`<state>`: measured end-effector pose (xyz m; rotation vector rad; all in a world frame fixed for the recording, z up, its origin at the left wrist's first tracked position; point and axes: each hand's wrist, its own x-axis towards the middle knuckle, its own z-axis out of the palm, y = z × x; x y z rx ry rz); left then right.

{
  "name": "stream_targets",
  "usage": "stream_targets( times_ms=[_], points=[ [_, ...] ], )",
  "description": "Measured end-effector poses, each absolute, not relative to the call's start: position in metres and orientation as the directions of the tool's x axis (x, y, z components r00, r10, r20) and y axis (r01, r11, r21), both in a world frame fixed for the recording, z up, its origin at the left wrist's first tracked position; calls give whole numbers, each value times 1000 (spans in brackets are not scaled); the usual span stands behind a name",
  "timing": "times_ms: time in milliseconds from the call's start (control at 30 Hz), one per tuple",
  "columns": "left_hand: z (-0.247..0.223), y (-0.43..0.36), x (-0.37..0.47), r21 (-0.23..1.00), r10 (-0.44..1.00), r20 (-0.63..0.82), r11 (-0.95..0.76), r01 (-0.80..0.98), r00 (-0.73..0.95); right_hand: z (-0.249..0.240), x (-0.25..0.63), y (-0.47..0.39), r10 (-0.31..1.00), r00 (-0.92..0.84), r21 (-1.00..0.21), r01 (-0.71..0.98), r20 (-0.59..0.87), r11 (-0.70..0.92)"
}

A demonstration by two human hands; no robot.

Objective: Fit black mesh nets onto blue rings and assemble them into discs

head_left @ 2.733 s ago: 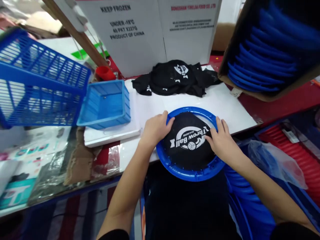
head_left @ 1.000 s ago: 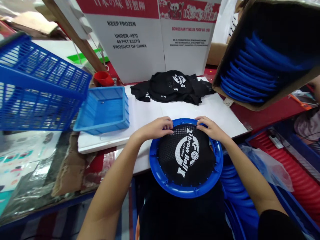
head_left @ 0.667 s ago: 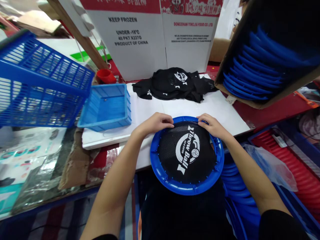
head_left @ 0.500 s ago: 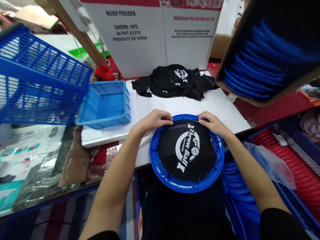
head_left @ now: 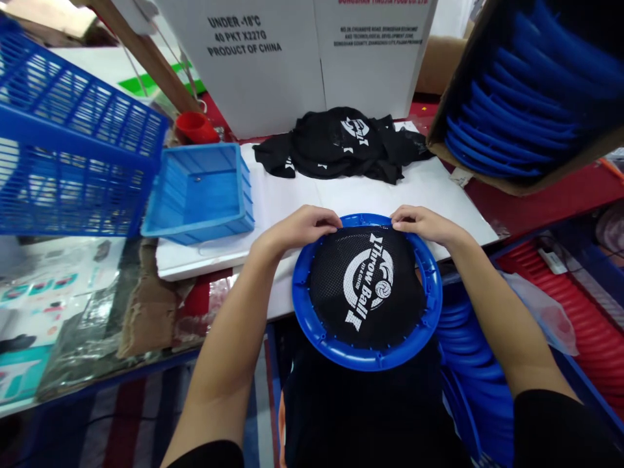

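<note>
A blue plastic ring (head_left: 312,323) lies in front of my body at the table's front edge. Black mesh fabric (head_left: 331,279) with white "Throw Ball" lettering spans its inside. My left hand (head_left: 312,225) pinches the fabric edge at the upper left of the ring. At the upper right, my right hand (head_left: 422,223) pinches the fabric edge against the rim. Along the lower rim the fabric meets a row of small pegs. A gap shows between fabric and ring on the right side.
Black fabric pieces (head_left: 336,146) are piled behind the ring. A blue tray (head_left: 199,195) and blue basket (head_left: 78,149) stand left. A carton (head_left: 511,188) of blue rings is at upper right; more blue rings (head_left: 472,351) and red rings (head_left: 565,292) lie below it.
My right hand has shifted slightly right along the rim, its fingers still on the fabric edge. The camera view has tilted down a little.
</note>
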<state>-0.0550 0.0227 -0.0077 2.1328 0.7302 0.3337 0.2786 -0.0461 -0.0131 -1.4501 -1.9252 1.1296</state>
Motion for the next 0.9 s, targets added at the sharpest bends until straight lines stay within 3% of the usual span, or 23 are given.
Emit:
stream_targets(
  times_ms=[667,900],
  points=[
    [-2,14,-51,600,638,61,-638,483,767,-14,283,-39,903,-408,-790,595,-137,149],
    [-5,17,-50,575,647,73,-649,498,759,-19,279,-42,931,-349,-779,612,-108,139]
  ],
)
